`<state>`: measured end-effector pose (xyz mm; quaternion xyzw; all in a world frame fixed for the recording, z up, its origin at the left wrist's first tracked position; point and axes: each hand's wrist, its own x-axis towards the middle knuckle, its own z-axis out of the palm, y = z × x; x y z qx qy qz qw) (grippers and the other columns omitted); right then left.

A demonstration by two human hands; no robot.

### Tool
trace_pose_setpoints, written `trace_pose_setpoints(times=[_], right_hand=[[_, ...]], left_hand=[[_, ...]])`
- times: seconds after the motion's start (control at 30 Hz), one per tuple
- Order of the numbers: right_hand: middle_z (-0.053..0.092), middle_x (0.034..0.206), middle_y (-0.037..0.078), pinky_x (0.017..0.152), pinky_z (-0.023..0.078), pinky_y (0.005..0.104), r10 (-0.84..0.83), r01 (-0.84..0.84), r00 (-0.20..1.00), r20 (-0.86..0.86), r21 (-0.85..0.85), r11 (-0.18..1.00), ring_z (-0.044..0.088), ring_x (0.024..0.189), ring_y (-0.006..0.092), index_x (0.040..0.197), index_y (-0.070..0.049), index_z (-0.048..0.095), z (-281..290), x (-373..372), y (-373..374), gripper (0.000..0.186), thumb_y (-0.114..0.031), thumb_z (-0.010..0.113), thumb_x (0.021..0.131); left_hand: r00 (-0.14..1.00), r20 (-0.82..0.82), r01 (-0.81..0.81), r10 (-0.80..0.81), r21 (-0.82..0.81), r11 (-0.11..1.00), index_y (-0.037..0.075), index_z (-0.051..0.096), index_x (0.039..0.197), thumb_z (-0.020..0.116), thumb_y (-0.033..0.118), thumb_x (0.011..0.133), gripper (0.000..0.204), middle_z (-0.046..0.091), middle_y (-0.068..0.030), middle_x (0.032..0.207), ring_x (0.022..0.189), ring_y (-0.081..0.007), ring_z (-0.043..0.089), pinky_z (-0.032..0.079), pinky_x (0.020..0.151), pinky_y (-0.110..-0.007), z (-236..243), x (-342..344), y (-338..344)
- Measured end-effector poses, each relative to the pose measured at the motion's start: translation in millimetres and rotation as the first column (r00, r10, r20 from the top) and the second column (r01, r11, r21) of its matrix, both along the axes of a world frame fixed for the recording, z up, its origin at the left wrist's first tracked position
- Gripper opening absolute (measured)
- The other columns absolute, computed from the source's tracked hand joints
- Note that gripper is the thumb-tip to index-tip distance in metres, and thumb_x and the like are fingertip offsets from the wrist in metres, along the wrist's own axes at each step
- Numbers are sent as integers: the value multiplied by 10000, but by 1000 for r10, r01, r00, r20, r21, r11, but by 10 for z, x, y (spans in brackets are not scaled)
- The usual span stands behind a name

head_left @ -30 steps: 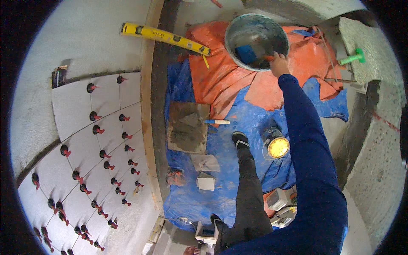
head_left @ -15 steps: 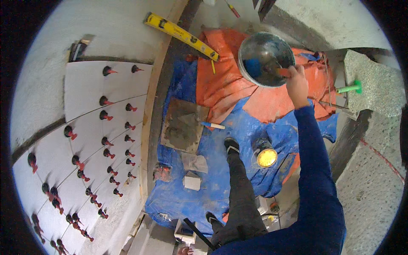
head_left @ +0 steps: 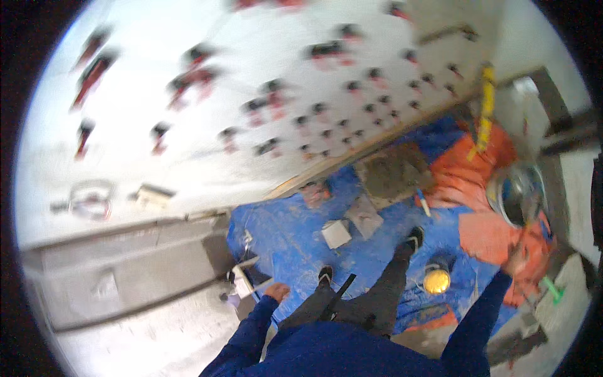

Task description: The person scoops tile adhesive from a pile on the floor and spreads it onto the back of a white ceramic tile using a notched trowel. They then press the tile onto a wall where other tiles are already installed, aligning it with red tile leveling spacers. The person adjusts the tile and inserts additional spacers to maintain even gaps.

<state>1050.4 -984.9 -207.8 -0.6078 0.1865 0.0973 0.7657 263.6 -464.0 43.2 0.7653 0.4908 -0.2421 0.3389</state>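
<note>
On the right, my right hand (head_left: 516,260) is closed around the handle of a trowel-like tool (head_left: 533,210), whose grey end reaches to a dark bucket (head_left: 494,195). Motion blur hides the exact shape of the tool. The bucket stands on an orange tarp (head_left: 480,234). My left hand (head_left: 277,291) hovers at the lower left, close to a white container (head_left: 241,283); its fingers are too smeared to read. A lit yellow work lamp (head_left: 436,280) lies between my right foot and right arm.
A blue tarp (head_left: 295,232) covers the floor. On it lie a mortar-smeared board (head_left: 392,173), a blue-and-white-handled tool (head_left: 423,202) and a white block (head_left: 336,234). A yellow spirit level (head_left: 486,107) leans behind. Black-and-red tile levelling clips stud the tiled wall (head_left: 207,119).
My view has swung left, so the bucket and tarps sit farther right and more tiled wall shows. My left hand has come into fuller view. The right hand still grips the tool, now withdrawn nearer me.
</note>
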Motion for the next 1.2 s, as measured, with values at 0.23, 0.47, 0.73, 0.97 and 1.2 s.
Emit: trace_pose_setpoints(times=[0.23,0.47,0.73,0.97,1.2], right_hand=[[564,687,41,555,503,347,372,-377,872,-319,46,925,603,613,197,814,-119,548,787,-2407,1347,106,-111,637,872],[571,697,63,444,495,375,651,-792,489,-581,17,610,564,491,241,1101,-83,580,1975,-4967,3402,279,-48,627,828],[558,729,6,398,439,332,810,-965,-260,-526,126,-228,542,488,163,1328,-122,569,3256,-7116,6041,419,-409,641,1031],[559,778,7,547,495,312,845,-885,-463,-266,83,-459,594,635,142,1270,-96,545,3367,-8668,8250,337,-338,620,1048],[593,749,127,472,495,403,803,-834,-450,-392,-138,-535,613,572,230,1224,-8,523,1688,-9759,10812,378,-189,691,937]], left_hand=[[946,17,-317,323,-146,937,126,775,1074,621,444,935,379,778,-81,900,799,-251,746,598,741,-400,-410,-1099,-146],[971,-236,-4,-25,-123,992,165,780,1147,544,457,981,411,752,-89,1227,1106,-354,703,549,973,-510,-1347,-3139,851],[-56,549,-840,834,-478,258,46,750,1001,692,364,953,326,775,-121,897,823,-266,746,579,734,-441,-1160,-4328,2237],[428,541,-842,724,-50,536,52,735,1077,669,339,981,309,744,-72,853,801,-218,716,567,745,-384,-941,-4210,3267],[70,566,-849,821,-399,347,66,743,1134,730,306,969,291,761,-59,950,882,-167,705,558,818,-334,-375,-4526,3961]])
